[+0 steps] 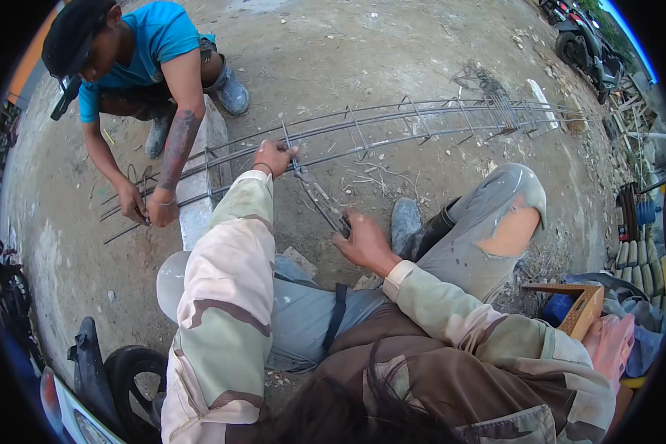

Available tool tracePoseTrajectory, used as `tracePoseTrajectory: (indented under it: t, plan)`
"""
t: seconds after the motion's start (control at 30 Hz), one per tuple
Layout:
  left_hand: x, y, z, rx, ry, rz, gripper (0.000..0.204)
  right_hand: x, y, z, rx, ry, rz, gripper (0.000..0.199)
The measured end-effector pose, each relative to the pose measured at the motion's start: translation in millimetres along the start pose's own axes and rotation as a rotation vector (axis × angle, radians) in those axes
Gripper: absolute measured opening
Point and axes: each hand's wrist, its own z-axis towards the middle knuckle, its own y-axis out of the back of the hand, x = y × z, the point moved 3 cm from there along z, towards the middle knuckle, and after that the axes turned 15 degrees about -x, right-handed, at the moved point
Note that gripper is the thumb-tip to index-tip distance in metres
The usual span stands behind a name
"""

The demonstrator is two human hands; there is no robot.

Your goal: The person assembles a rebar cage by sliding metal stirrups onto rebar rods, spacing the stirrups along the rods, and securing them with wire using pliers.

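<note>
A long rebar cage [392,112], made of thin steel bars with stirrups across them, runs from the left toward the far right. My left hand [274,157] is closed around the cage at one of its stirrups. In my right hand [365,243] I grip the handles of steel pincers [318,198]. Their jaws meet the near bar just beside my left fingers. Whether a tie wire sits in the jaws is too small to tell. The cage's left part rests on a pale concrete block [198,214].
Across the cage a co-worker in a blue shirt [166,33] crouches, both hands at its left end. Bundled stirrups [502,115] sit near its far end. Motorbikes stand at far right [590,46] and lower left [129,377]. A brown crate [581,311] is at my right.
</note>
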Motion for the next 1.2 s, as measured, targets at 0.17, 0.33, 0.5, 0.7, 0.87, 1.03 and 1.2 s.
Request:
tracePoseTrajectory:
  t: [0.17,0.33,0.5,0.7,0.87,1.03,1.2]
  plan:
    - [-10,10,-5,-0.081,-0.019,0.046,0.032,4,10,15,0.352,-0.306,0.455,0.045]
    - [-9,41,-26,-0.417,0.131,0.041,0.033,-3,2,-27,0.352,-0.167,0.439,0.050]
    - [-80,47,-94,-0.045,0.618,-1.003,0.051,44,18,-48,-0.174,0.540,-0.092,0.041]
    - [-162,27,-166,0.280,0.566,-1.447,0.055,76,24,-92,-0.232,0.820,-0.343,0.035]
    - [-191,6,-192,0.338,0.610,-1.747,0.035,81,29,-121,-0.188,0.920,-0.316,0.034]
    - [-218,9,-204,-0.066,0.794,-1.845,0.026,91,45,-146,-0.349,1.037,-0.492,0.034]
    - [-268,22,-218,0.047,0.273,-1.166,0.026,132,70,-195,-0.572,1.212,-0.643,0.033]
